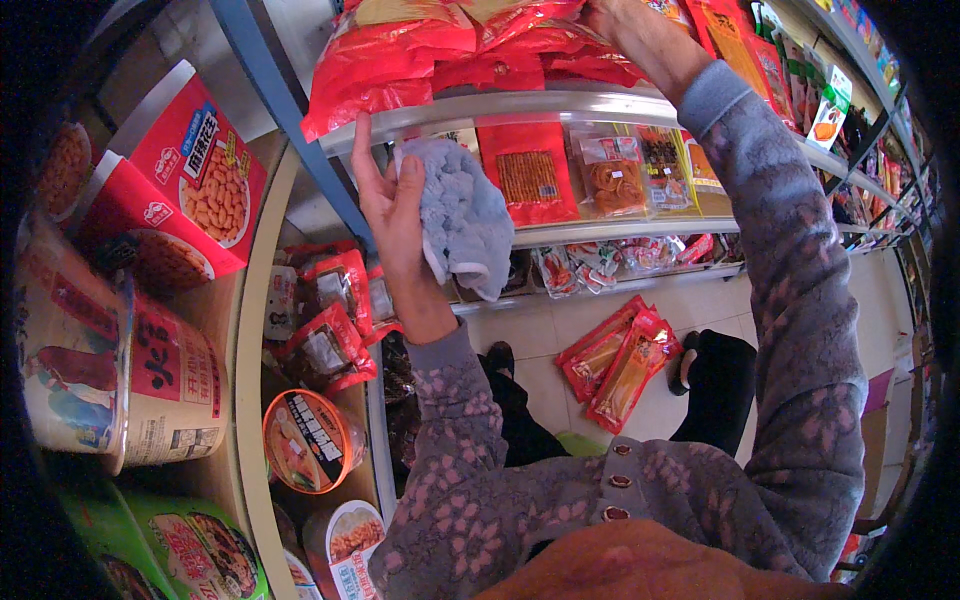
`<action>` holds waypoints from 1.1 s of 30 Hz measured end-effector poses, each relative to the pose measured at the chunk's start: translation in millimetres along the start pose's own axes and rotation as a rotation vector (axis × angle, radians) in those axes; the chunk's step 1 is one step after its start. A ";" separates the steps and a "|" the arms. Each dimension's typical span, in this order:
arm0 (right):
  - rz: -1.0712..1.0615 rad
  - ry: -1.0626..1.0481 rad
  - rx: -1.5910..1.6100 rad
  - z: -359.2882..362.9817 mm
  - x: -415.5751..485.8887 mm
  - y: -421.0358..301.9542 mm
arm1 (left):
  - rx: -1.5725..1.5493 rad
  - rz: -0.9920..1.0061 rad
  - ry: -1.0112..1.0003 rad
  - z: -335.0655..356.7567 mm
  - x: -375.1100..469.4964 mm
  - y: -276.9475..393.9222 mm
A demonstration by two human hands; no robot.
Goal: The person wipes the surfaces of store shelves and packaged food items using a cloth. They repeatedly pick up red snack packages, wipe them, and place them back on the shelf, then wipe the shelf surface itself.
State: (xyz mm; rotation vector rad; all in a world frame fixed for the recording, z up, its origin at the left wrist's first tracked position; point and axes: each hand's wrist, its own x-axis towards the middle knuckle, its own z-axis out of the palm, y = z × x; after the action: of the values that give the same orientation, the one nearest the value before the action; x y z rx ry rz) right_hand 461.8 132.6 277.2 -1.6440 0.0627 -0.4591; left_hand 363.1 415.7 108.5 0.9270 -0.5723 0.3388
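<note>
My left hand (394,217) holds a crumpled light blue cloth (466,217) between thumb and palm, its index finger pointing up near the lower corner of a red plastic food packet (367,82). Several such red packets lie on the shelf at the top of the view. My right hand (600,16) reaches to the right end of these packets; its fingers are mostly hidden at the top edge, so its grip cannot be told. The metal shelf edge (540,107) runs below the packets.
Lower shelves hold a flat red snack packet (529,174) and other bagged snacks. Two red packets (626,367) lie on the tiled floor between my feet. To the left, a wooden shelf carries red peanut boxes (187,172), a large paper tub (142,375) and an orange-rimmed bowl (311,442).
</note>
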 end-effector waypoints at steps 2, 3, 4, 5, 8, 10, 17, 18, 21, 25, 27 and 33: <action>0.004 0.008 0.000 -3.6 3.4 2.1 | -0.005 -0.012 -0.008 1.1 -2.3 2.0; 0.005 0.011 0.002 -6.1 5.2 1.9 | -0.007 -0.017 -0.012 2.5 -3.0 4.4; 0.009 0.014 0.003 -6.4 5.7 4.2 | 0.003 -0.009 -0.012 1.3 -2.7 4.1; 0.007 0.016 0.006 -6.6 6.7 5.3 | 0.012 -0.001 -0.013 -0.3 -2.0 3.7; 0.013 0.022 0.009 -7.6 9.6 9.1 | 0.031 0.039 -0.005 2.3 -1.6 6.3; 0.005 0.017 0.014 -6.5 11.0 9.4 | 0.024 0.042 0.001 3.4 -1.1 6.5; 0.039 -0.013 -0.059 4.7 -2.2 4.0 | -0.025 0.017 0.010 4.6 -2.4 5.0; 0.039 -0.015 -0.062 5.9 -3.6 3.7 | -0.050 0.005 0.012 5.3 -2.6 4.2; 0.036 -0.025 -0.066 10.4 -7.9 3.2 | 0.061 0.049 0.018 9.8 -2.3 8.8; 0.029 -0.033 -0.066 16.5 -14.6 3.6 | 0.036 0.050 0.025 10.5 -2.7 7.8; 0.027 -0.031 -0.064 17.5 -17.2 2.5 | 0.054 0.055 0.033 10.2 -2.1 8.1; 0.020 -0.005 -0.052 16.0 -27.2 -0.7 | 0.089 0.109 0.108 -3.7 2.1 -6.1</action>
State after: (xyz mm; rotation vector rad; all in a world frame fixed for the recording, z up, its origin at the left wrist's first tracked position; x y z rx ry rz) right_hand 442.1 156.1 270.0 -1.6946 0.0878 -0.4407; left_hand 369.0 415.4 104.1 0.9592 -0.5125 0.5133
